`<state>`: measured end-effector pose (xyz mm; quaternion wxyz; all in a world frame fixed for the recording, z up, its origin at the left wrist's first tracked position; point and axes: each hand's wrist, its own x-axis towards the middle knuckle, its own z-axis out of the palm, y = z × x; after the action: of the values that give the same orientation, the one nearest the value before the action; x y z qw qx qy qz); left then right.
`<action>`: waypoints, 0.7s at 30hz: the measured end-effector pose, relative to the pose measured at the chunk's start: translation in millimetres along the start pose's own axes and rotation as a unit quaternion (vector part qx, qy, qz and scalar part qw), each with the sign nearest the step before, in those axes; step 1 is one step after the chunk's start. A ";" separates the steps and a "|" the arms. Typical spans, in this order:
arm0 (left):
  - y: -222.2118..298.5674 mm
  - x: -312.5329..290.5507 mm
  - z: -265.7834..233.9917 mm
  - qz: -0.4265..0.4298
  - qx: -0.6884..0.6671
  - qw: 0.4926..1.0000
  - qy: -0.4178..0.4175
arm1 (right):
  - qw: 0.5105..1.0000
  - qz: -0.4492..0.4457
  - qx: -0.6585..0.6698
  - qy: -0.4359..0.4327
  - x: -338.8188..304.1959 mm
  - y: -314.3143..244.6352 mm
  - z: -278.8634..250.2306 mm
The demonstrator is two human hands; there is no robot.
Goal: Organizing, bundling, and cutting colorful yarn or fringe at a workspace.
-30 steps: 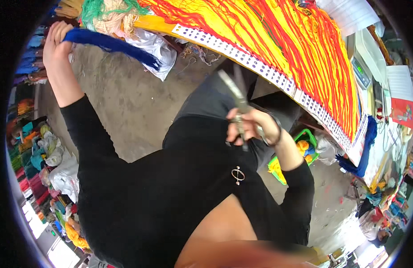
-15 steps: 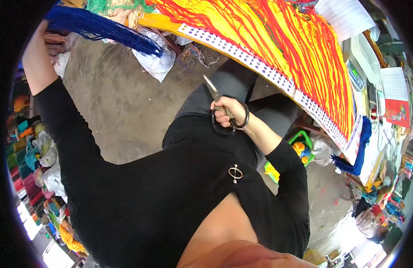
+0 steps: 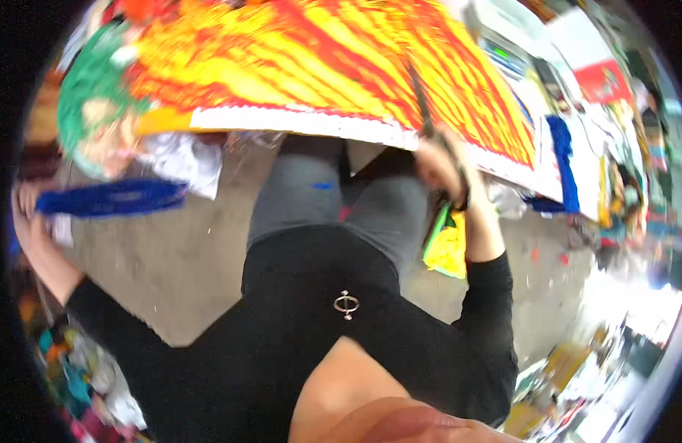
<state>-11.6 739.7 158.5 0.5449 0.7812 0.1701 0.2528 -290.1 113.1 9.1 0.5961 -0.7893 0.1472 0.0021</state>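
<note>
Out at the far left, my left hand (image 3: 26,198) is closed on one end of a dark blue yarn hank (image 3: 119,198), which stretches to the right above the floor. My right hand (image 3: 441,168) grips a pair of black-handled scissors (image 3: 421,96) at the table's near edge, the blades pointing away from me. Motion blurs the scissors, and I cannot make out whether the blades are apart. Beneath them lie long red and yellow yarn strands (image 3: 304,52), spread over the table. A white strip with holes (image 3: 297,122) runs along the strands' near edge.
Green yarn (image 3: 83,88) hangs at the table's left end, with a white bag (image 3: 197,159) below it. More blue yarn (image 3: 561,159) drapes over the right edge. A green basket (image 3: 433,240) with yellow yarn stands under my right arm. A scale (image 3: 503,55) and papers lie farther right.
My left hand has come down and nearer with the blue yarn hank. My right hand has carried the scissors from my lap up and right to the table edge. The view has turned.
</note>
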 end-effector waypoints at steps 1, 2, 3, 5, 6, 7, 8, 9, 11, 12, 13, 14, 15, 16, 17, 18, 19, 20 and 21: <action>-30.5 31.5 -22.6 -0.072 -0.172 0.956 -0.227 | 0.985 0.123 0.053 0.111 18.2 12.1 -36.8; -61.9 61.9 -33.5 -0.143 -0.328 0.826 -0.436 | 0.975 -0.036 -0.103 0.193 27.1 42.1 -81.4; -42.2 -14.4 25.7 -0.186 -0.230 0.925 -0.237 | 0.948 -0.101 -0.161 0.255 29.1 49.1 -124.3; -107.4 13.3 -0.1 -0.168 -0.104 0.916 -0.350 | 0.935 0.055 -0.180 0.302 32.4 82.3 -214.1; -116.0 -6.7 14.3 -0.161 0.009 0.932 -0.325 | 0.922 0.089 -0.184 0.328 35.7 99.4 -253.3; -119.8 -30.4 34.1 -0.118 0.108 0.946 -0.283 | 0.873 0.119 -0.295 0.371 39.7 122.6 -297.7; -139.2 -25.2 27.0 -0.116 0.199 0.934 -0.275 | 0.829 0.112 -0.412 0.361 46.9 143.4 -331.7; -162.1 -10.8 12.7 -0.141 0.217 0.915 -0.311 | 0.776 0.101 -0.520 0.341 60.3 158.6 -351.5; -181.2 -6.6 -0.9 -0.169 0.234 0.894 -0.342 | 0.779 0.152 -0.510 0.332 90.9 170.5 -360.3; -184.7 -10.8 -0.3 -0.185 0.223 0.898 -0.331 | 0.782 0.150 -0.500 0.339 103.1 176.4 -360.8; -188.8 -15.9 4.7 -0.200 0.209 0.901 -0.323 | 0.783 0.108 -0.492 0.365 111.3 185.2 -366.7; -191.8 -20.7 4.9 -0.215 0.196 0.904 -0.312 | 0.770 0.101 -0.509 0.372 122.1 190.4 -372.7; -204.1 -15.5 2.1 -0.244 0.148 0.916 -0.282 | 0.779 0.103 -0.492 0.376 130.4 194.9 -379.7; -214.3 -9.3 -3.6 -0.264 0.114 0.918 -0.273 | 0.776 0.116 -0.504 0.361 137.8 199.8 -386.2; -219.4 -1.7 -25.0 -0.284 0.087 0.921 -0.253 | 0.767 0.121 -0.524 0.350 153.5 203.8 -378.0; -229.1 8.9 -42.4 -0.294 0.085 0.932 -0.194 | 0.755 0.111 -0.536 0.360 164.3 211.0 -377.2; -234.5 15.5 -51.3 -0.295 0.087 0.932 -0.190 | 0.759 0.115 -0.529 0.361 171.6 218.3 -379.5; -243.6 20.2 -60.5 -0.309 0.071 0.935 -0.159 | 0.762 0.118 -0.523 0.362 178.0 225.6 -382.3; -263.5 26.2 -43.3 -0.326 0.043 0.933 -0.147 | 0.737 0.065 -0.555 0.380 169.3 232.7 -414.3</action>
<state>-12.8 878.8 -71.0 0.5822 0.7338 0.3443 -0.0637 -254.1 -373.1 -120.1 -0.0547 -0.9040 0.3849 -0.1777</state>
